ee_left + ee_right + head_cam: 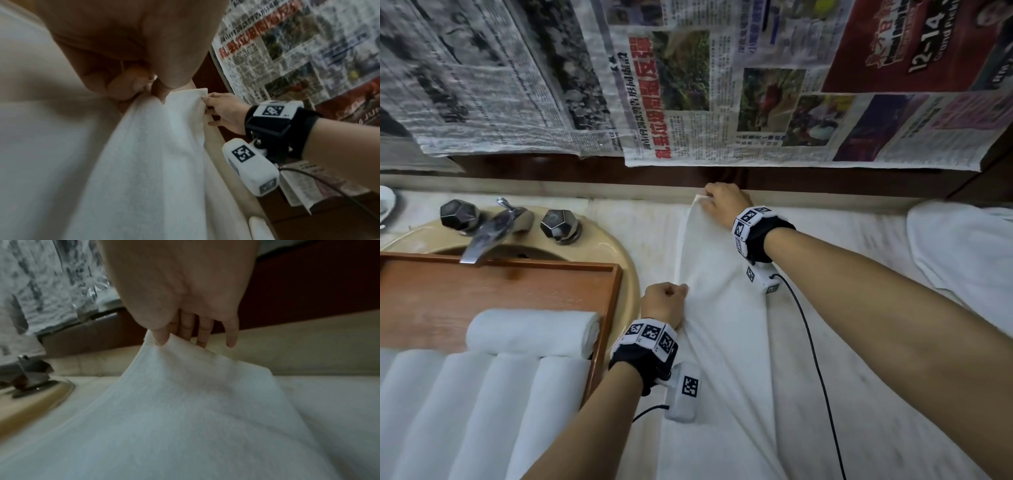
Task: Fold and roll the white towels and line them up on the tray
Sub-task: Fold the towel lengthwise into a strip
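Note:
A white towel (726, 318) lies spread along the pale counter (859, 233), its left edge lifted. My right hand (722, 200) pinches the towel's far corner by the back wall; the right wrist view shows thumb and fingers (162, 337) on that corner (185, 356). My left hand (664, 301) grips the same lifted edge nearer to me, fist curled; the left wrist view has the cloth (148, 146) running out from under the fist (131, 84). A wooden tray (500, 287) over the sink holds several rolled white towels (534, 332).
A beige sink (626, 260) with a metal tap (482, 236) and two knobs sits behind the tray. Another loose white towel (962, 246) is heaped at the right. Newspaper (688, 85) covers the wall. Cables trail from both wrist cameras.

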